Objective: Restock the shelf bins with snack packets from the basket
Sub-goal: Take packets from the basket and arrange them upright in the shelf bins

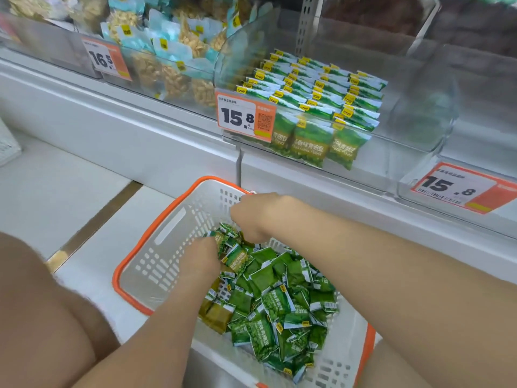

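Observation:
A white basket with an orange rim (156,236) sits on the floor below me, holding a heap of small green snack packets (279,301). Both hands reach into its far end. My left hand (205,254) is curled around a few packets at the top of the heap. My right hand (257,217) comes from the right, its fingers bent down onto the same cluster of packets (228,236). Above, a clear shelf bin (414,116) holds rows of the same green packets (316,91), stacked neatly on its left side.
An orange price tag reading 15.8 (244,119) hangs on the bin front. Left of it is a bin of blue-and-tan snack bags (167,51) with a 16.5 tag (105,58). Another 15.8 tag (458,187) sits at right. My knee (42,317) is at lower left.

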The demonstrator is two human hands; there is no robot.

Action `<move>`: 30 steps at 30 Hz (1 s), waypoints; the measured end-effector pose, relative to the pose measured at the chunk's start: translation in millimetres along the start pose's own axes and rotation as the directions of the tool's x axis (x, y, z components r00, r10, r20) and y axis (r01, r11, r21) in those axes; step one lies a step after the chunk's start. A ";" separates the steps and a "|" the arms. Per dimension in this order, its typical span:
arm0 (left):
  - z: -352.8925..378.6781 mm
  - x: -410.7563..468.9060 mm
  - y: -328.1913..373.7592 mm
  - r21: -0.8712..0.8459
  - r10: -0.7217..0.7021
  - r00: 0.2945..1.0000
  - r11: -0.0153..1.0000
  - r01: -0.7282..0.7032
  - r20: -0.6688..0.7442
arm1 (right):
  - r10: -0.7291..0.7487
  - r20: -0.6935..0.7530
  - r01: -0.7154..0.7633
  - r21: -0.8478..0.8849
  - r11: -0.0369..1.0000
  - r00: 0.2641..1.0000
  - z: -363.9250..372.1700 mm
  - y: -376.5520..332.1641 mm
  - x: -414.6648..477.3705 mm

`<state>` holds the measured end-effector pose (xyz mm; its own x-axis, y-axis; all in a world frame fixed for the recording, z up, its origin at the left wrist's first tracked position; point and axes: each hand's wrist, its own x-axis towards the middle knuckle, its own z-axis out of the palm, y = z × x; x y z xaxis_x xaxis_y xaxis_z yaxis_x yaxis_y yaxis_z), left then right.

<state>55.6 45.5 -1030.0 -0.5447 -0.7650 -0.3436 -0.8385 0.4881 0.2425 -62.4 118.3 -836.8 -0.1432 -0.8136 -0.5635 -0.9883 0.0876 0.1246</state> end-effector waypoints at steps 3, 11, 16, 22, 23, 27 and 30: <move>30.0 3.0 -14.5 0.092 -0.002 0.985 0.996 -0.014 0.173 | -0.043 0.000 0.043 -0.035 0.998 0.999 10.3 -4.7 18.6; 70.2 6.3 -21.8 0.258 -0.033 0.911 0.963 -0.082 0.412 | -0.082 0.095 0.091 -0.087 0.992 0.992 40.9 -16.5 44.1; 73.5 12.9 -20.1 0.189 0.021 0.952 0.979 -0.082 0.306 | -0.101 0.095 0.110 -0.104 0.988 0.990 38.9 -16.1 47.0; 25.7 16.2 6.9 -0.210 0.121 0.967 0.975 -0.073 0.226 | -0.022 0.124 0.028 -0.044 0.999 0.992 12.4 6.3 22.2; 11.8 14.3 15.8 -0.285 0.159 0.968 0.953 -0.100 0.193 | 0.012 0.131 -0.008 -0.031 0.999 0.991 7.7 13.6 16.1; -53.7 -4.2 56.7 -0.473 0.337 0.938 0.842 -0.258 0.087 | 0.105 0.107 -0.113 0.072 0.991 0.989 -8.6 44.7 -16.3; -103.6 -26.6 82.2 -0.631 0.397 0.916 0.723 -0.280 0.049 | 0.127 0.024 -0.129 0.125 0.984 0.992 -24.9 56.0 -43.6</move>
<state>3.0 62.5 -906.9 -0.8330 -0.4868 -0.2629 -0.4428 0.3019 0.8443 -110.2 144.4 -784.9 -0.2685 -0.7821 -0.5623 -0.9603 0.2629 0.0929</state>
